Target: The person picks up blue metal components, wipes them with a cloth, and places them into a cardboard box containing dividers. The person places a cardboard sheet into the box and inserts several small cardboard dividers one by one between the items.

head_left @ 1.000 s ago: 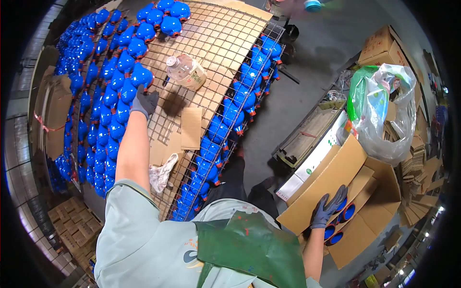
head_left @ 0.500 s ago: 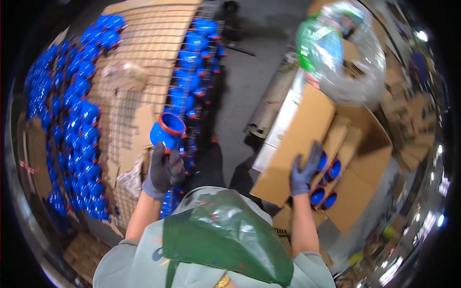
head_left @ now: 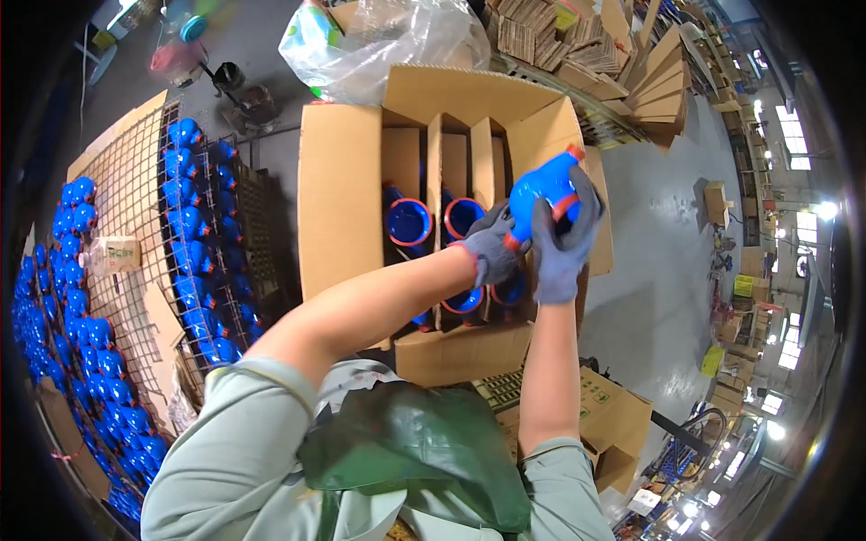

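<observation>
- Blue plastic piece (head_left: 544, 187) with a red-orange trim sat gripped between both gloved hands, held up over the right-hand side of the open cardboard box (head_left: 343, 207).
- Left hand (head_left: 492, 248), in a grey-blue glove, was wrapped closed around the lower left part of that blue piece, its forearm reaching across the front of the box.
- Right hand (head_left: 561, 239), gloved the same way, was closed over the piece's right side and underside, fingers curled up along it; the two hands touched one another there.
- Cardboard dividers (head_left: 433, 162) split the box into upright cells, and several cells already held blue cups with red rims (head_left: 408, 222), open ends facing up.
- More of those red-rimmed blue pieces showed just beneath the hands, partly hidden by the gloves and the left forearm.
- A crumpled clear plastic bag (head_left: 388, 36) with something green inside lay against the far edge of the box.
- To the person's left stood a wire rack (head_left: 135, 194) with rows of blue pieces (head_left: 185, 225) along its edges, well apart from the hands.
- A small cardboard carton (head_left: 115, 254) rested on the wire mesh.
- A second, closed brown carton (head_left: 604, 415) sat low to the right, near the right elbow.
- Stacks of flattened cardboard (head_left: 577, 36) were piled beyond the box, toward the far right.
- The person wore a pale green shirt with a dark green apron (head_left: 415, 451) over the front.
</observation>
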`<state>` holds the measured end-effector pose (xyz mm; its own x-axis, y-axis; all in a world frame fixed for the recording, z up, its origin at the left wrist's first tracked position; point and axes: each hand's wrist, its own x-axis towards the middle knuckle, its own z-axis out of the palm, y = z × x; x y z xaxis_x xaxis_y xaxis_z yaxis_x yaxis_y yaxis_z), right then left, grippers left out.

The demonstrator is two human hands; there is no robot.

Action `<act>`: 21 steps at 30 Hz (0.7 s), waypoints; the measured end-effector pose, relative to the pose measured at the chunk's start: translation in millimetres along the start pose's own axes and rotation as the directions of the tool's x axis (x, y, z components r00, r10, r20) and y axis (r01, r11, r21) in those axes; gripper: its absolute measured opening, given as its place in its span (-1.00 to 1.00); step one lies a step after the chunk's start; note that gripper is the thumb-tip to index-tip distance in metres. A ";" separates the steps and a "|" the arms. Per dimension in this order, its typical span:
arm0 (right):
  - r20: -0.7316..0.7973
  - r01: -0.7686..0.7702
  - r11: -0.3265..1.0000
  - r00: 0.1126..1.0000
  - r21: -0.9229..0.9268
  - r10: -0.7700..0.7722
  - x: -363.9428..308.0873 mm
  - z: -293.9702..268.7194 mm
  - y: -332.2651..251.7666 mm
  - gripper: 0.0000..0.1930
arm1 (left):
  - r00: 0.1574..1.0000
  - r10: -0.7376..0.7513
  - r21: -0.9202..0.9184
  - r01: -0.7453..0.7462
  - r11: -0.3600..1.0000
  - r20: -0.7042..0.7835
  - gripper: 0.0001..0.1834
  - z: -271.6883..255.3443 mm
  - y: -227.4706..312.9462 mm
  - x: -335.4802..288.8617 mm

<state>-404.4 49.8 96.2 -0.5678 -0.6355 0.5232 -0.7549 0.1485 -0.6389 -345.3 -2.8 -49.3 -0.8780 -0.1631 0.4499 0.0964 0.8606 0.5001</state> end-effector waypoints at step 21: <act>0.401 0.060 0.917 0.909 -0.395 0.114 -54.6 75.0 147.0 -0.72 | -0.297 -0.607 0.102 0.839 -0.534 -0.737 0.03 -304.4 -85.1 -590.1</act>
<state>-459.8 49.4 -68.6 -0.4699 -0.8649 0.1765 -0.8558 0.3974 -0.3312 307.3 -126.7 -132.2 0.5479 -0.8296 0.1076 -0.8361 -0.5475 0.0353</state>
